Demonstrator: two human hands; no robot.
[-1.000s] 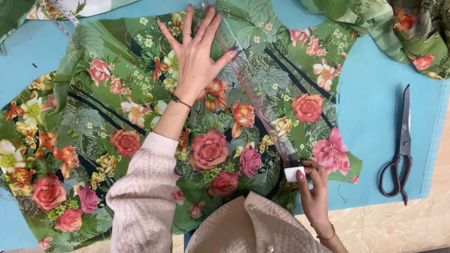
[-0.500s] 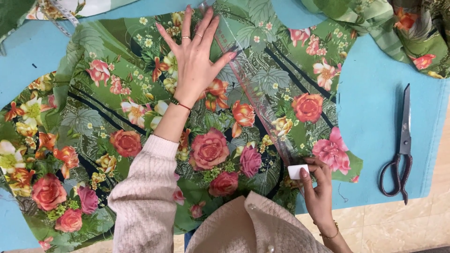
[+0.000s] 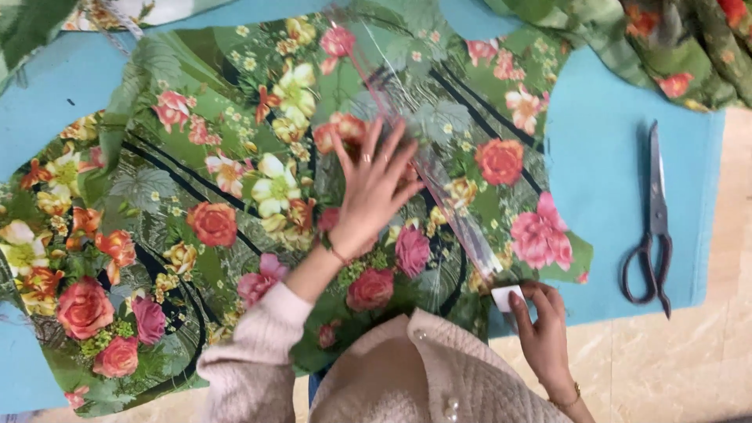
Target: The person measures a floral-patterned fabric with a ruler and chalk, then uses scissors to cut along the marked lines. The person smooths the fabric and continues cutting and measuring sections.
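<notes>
— The fingers [image 3: 389, 147] of the left hand [image 3: 370, 192]: how do they lie?

— Spread wide and flat, palm down on the floral fabric [image 3: 235, 204]; the hand presses beside a clear ruler [image 3: 427, 168] that runs slantwise over the cloth, its fingertips touching the ruler's edge.

— And the right hand [image 3: 542, 333]?

— Its thumb and fingers pinch a small white piece of chalk [image 3: 505, 298] at the near end of the ruler, right at the fabric's lower edge; the chalk touches the cloth there.

— Where does the fabric itself sit?

— Laid out on a blue mat [image 3: 603, 164], green with red, pink and yellow roses; it covers most of the mat from the left side to past the middle.

— Anything else nearby?

— A pair of scissors [image 3: 652, 223] lies on the bare blue strip to the right, well apart from both hands, blades pointing away from the person; more of the same printed cloth [image 3: 674, 47] is bunched at the far right corner; a pale knitted sleeve [image 3: 254, 352] covers the left arm.
</notes>
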